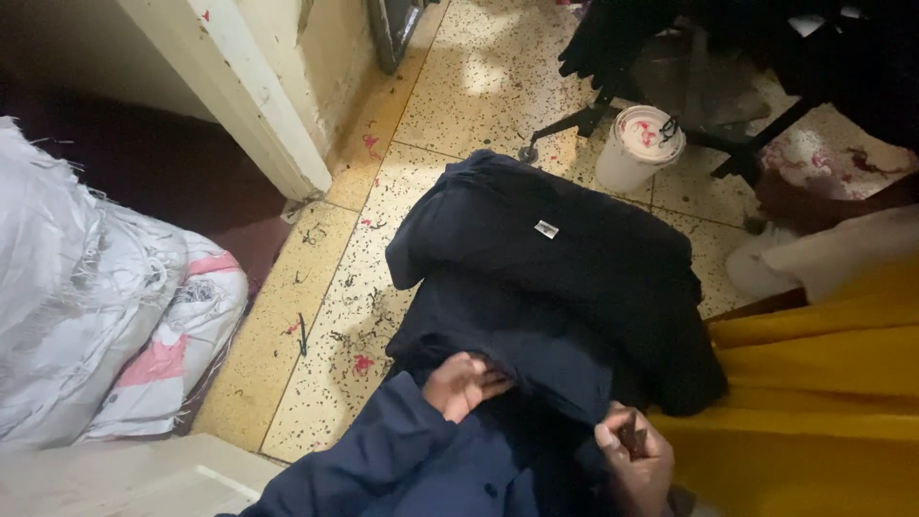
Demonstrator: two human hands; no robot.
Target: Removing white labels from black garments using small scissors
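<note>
From my remote seat I saw a dark navy garment (536, 287) bearing a small white label (546, 229), lying on a cream terrazzo floor (479, 86) speckled black and flecked with red-pink spots, and my left sleeve (383, 460) was the same navy. Near the floor's far edge stood a white bucket (637, 148) whose lid was smeared pink, while mustard-yellow cloth (814, 402) covered the right edge. At the left edge sat a white woven sack (105, 306) with pink patches, and black fabric (613, 38) hung by the far edge.
</note>
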